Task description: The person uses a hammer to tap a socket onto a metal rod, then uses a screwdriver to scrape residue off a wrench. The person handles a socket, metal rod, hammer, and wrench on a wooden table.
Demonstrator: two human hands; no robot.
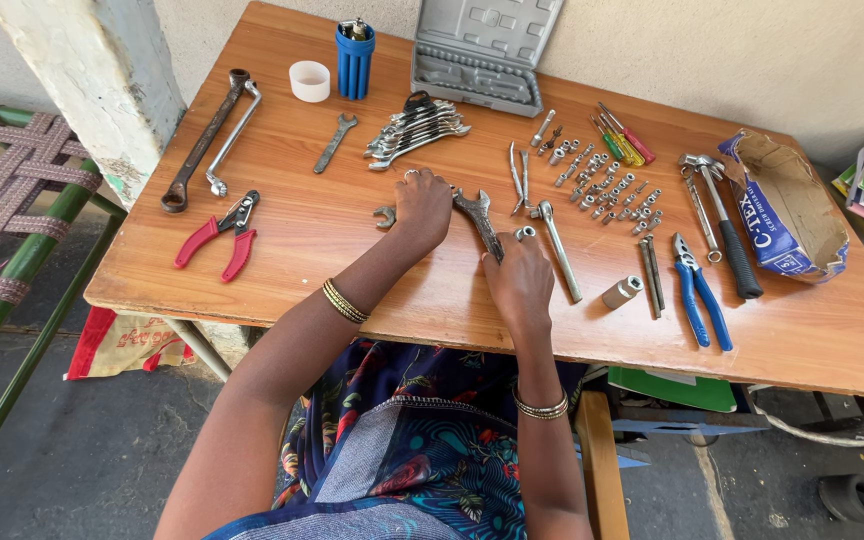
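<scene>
My left hand point(422, 207) rests fingers-down on the wooden table point(282, 250), covering most of a small open-end wrench point(384, 216) whose jaw pokes out to its left. My right hand point(518, 280) grips the lower end of a dark double open-end spanner point(476, 214) that lies diagonally between both hands. A ratchet handle point(558, 245) lies just right of my right hand. Both wrists wear gold bangles.
A fan of combination spanners point(417, 130), several sockets point(607, 185), screwdrivers point(620, 138), a hammer point(722, 225), blue pliers point(697, 290), red pliers point(220, 235), long wrenches point(207, 140), a blue bit holder point(354, 60), a white cup point(309, 81), a grey tool case point(482, 50) and a torn cardboard box point(787, 205) lie around.
</scene>
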